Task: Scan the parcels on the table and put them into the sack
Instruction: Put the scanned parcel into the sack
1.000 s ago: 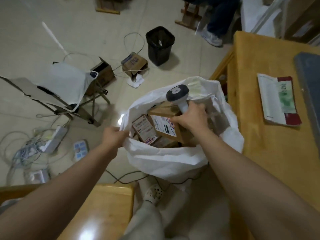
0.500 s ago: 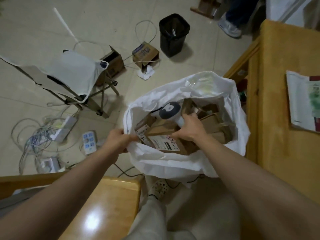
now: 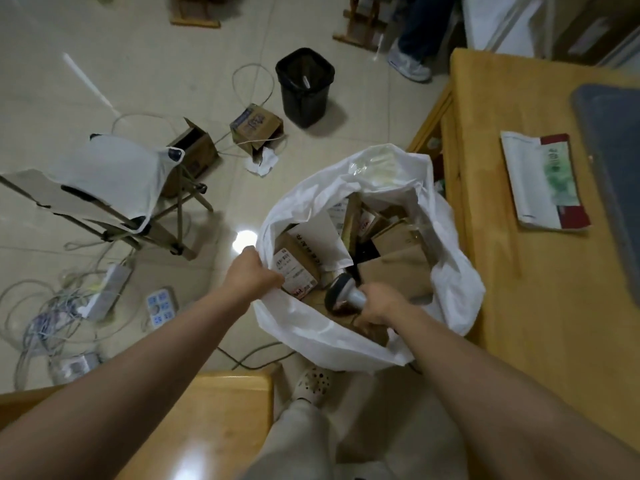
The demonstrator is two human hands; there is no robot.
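Tiled floor (image 3: 138, 46), wooden table (image 3: 536, 306) (cables (image 3: 45, 317) strewn)

Sack (image 3: 311, 327) stands on the floor at centre, between two tables. Right table (image 3: 519, 306) runs along its right side, touching it. Near table (image 3: 214, 410) sits near-left of it. Parcels (image 3: 294, 271) are piled inside the sack.

Left hand (image 3: 251, 275) grips the sack's left rim. Right hand (image 3: 381, 303) is over its near side and holds the scanner (image 3: 343, 294), whose head is within the mouth.

On the right table lies a booklet (image 3: 540, 181), with a mat (image 3: 613, 161) to its right.

Folding chair (image 3: 104, 188) is left of the sack. Two boxes (image 3: 256, 129) lie beyond, between chair and bin (image 3: 304, 84). Power strip (image 3: 107, 289) lies among cables, near-left. Shoe (image 3: 311, 382) is just near of the sack.
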